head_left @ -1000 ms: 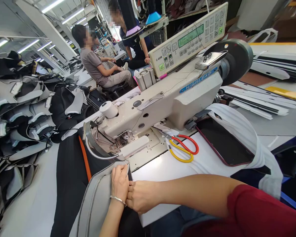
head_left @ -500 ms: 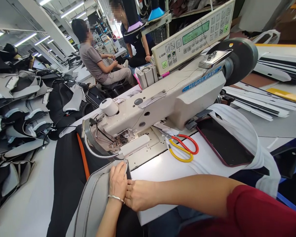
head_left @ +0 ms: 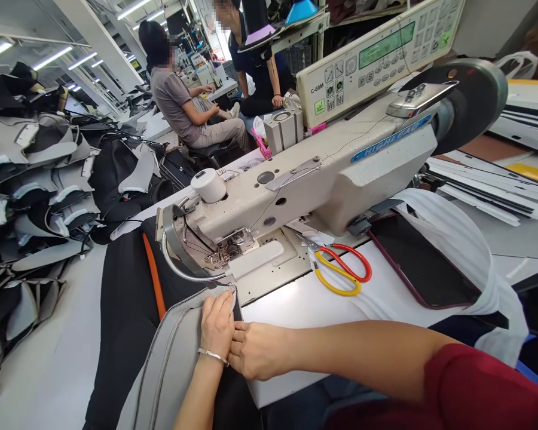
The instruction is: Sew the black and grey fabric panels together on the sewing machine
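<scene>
A grey stitched fabric piece (head_left: 165, 352) with dark seams and black parts lies in front of the sewing machine (head_left: 305, 179). My left hand (head_left: 217, 322), with a silver bangle at the wrist, grips its upper right edge, thumb side hidden. Close against it, my right hand (head_left: 260, 351) is closed with the fingers pinched at the same edge; the fingertips are partly hidden behind the left hand. The fabric's top corner reaches just below the machine's needle area (head_left: 226, 254), beside a white cover bar.
Scissors (head_left: 341, 272) with red and yellow handles lie on the machine bed's right side. Beyond are a phone (head_left: 424, 260), a white strap (head_left: 470, 239) and stacked strips (head_left: 488, 185). Grey and black pieces (head_left: 40, 161) are heaped at left. Two people (head_left: 183, 101) sit behind.
The view has shifted slightly, so the machine and table appear further right. Both hands keep the same hold on the fabric edge.
</scene>
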`<state>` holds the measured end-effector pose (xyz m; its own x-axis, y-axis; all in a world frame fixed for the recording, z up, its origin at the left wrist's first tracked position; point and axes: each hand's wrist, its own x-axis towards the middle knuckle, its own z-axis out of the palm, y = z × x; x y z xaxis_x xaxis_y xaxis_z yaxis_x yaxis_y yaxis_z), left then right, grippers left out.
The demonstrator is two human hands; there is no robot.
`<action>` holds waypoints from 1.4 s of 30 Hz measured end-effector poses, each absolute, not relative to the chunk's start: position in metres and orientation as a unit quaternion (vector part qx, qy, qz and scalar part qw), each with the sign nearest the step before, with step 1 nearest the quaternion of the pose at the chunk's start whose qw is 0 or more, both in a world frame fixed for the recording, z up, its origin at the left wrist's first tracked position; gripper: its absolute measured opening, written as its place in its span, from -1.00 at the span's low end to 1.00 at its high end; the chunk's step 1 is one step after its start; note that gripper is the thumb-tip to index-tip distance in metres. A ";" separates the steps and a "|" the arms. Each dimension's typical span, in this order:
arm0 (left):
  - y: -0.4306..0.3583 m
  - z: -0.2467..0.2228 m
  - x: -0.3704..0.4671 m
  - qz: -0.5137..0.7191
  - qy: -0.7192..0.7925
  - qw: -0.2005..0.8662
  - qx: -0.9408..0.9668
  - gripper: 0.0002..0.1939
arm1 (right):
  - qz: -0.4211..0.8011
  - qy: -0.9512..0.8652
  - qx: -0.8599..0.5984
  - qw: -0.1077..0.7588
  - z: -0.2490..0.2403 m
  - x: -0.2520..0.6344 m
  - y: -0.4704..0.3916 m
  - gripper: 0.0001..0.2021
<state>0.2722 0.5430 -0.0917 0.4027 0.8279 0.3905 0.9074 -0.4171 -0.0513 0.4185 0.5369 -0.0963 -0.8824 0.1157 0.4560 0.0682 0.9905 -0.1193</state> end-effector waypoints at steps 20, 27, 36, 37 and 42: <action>0.587 -0.089 0.308 -0.070 -0.654 0.043 -0.752 -0.70 | 0.134 -0.979 -0.148 0.040 -0.060 0.450 0.581 -0.90; 0.588 -0.086 0.313 -0.049 -0.671 0.034 -0.739 -0.72 | 0.138 -0.977 -0.156 0.033 -0.058 0.452 0.582 -0.91; 0.588 -0.085 0.315 -0.050 -0.661 0.058 -0.747 -0.71 | 0.133 -0.977 -0.163 0.047 -0.061 0.453 0.583 -0.91; 0.587 -0.085 0.315 -0.054 -0.657 0.063 -0.749 -0.71 | 0.134 -0.976 -0.164 0.043 -0.060 0.453 0.582 -0.91; 0.581 -0.088 0.314 -0.061 -0.644 0.080 -0.758 -0.71 | 0.138 -0.976 -0.165 0.026 -0.057 0.453 0.579 -0.91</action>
<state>0.3139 0.5814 -0.0881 0.1622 0.9671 0.1962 0.9867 -0.1568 -0.0427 0.4532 0.5793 -0.0568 -0.9441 0.3297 0.0061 0.3151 0.9075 -0.2779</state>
